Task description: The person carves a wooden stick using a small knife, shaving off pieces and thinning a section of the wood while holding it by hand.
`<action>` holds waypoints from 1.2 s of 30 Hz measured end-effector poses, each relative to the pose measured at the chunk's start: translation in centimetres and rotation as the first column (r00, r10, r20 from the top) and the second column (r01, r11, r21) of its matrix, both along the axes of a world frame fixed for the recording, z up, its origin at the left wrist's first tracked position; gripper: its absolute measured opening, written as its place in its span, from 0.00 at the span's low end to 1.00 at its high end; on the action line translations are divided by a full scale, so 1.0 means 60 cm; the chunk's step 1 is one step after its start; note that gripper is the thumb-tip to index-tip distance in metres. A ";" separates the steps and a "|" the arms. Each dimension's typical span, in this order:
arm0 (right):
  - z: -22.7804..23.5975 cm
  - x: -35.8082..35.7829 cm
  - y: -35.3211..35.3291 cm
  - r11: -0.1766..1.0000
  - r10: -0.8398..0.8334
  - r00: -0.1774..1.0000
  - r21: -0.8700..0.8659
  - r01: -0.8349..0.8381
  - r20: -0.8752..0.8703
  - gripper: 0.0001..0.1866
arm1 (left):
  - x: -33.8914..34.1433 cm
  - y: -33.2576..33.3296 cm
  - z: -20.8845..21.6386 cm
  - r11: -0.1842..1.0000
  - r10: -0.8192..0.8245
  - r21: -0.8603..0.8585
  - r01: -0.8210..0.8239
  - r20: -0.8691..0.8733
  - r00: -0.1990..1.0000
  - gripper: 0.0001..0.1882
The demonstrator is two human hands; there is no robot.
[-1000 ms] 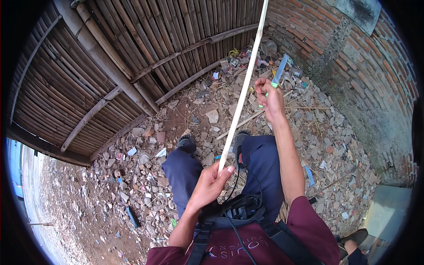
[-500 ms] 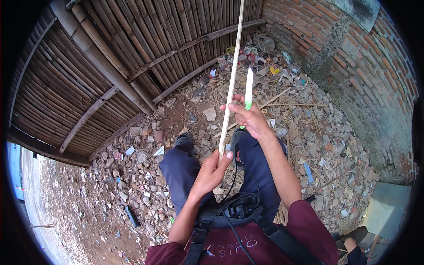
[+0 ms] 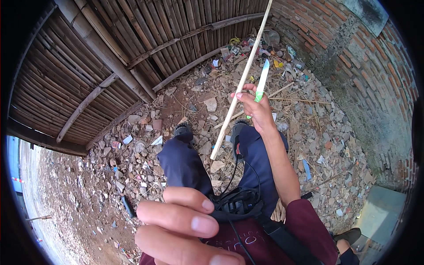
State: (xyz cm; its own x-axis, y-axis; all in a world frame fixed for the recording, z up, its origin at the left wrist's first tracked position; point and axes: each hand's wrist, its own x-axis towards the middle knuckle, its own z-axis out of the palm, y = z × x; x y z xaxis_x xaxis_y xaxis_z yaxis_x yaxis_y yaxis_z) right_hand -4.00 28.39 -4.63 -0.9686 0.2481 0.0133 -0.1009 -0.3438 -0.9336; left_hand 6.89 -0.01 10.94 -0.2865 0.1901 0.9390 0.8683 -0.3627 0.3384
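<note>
Pale stick (image 3: 224, 132) slants above the rubble (image 3: 318, 145), pinched in the right hand (image 3: 260, 112), fingers gripping the knife (image 3: 263, 80) too! Left hand (image 3: 176, 219) looms close, fingers curled, whether round anything I can't tell.

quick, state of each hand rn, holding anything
Left hand: curled; whether it holds anything cannot be told.
Right hand: closed, holding the pale stick and the green-handled knife.

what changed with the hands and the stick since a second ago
The left hand let go of the lower end of the pale stick and moved down-left in view, much nearer the camera. The right hand, apart from the stick a second ago, now grips it partway up. The knife stays in the right hand.
</note>
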 end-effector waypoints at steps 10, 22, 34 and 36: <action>-0.002 0.001 -0.002 0.999 0.024 1.000 -0.024 -0.024 -0.004 0.15 | 0.026 0.048 0.037 0.912 0.312 -0.261 -0.317 -0.060 0.948 0.29; -0.002 -0.003 -0.014 0.999 0.043 0.999 -0.011 -0.043 -0.015 0.16 | 0.022 0.063 0.033 0.730 0.451 -0.538 -0.421 -0.083 0.889 0.17; 0.003 -0.006 -0.015 1.000 0.014 1.000 -0.013 -0.014 -0.021 0.18 | -0.131 0.099 -0.237 0.676 0.520 -0.715 0.179 0.635 0.571 0.19; 0.006 -0.003 -0.010 0.997 0.031 0.999 0.068 -0.033 0.032 0.18 | -0.136 0.101 -0.262 0.741 0.458 -0.637 0.213 0.711 0.534 0.18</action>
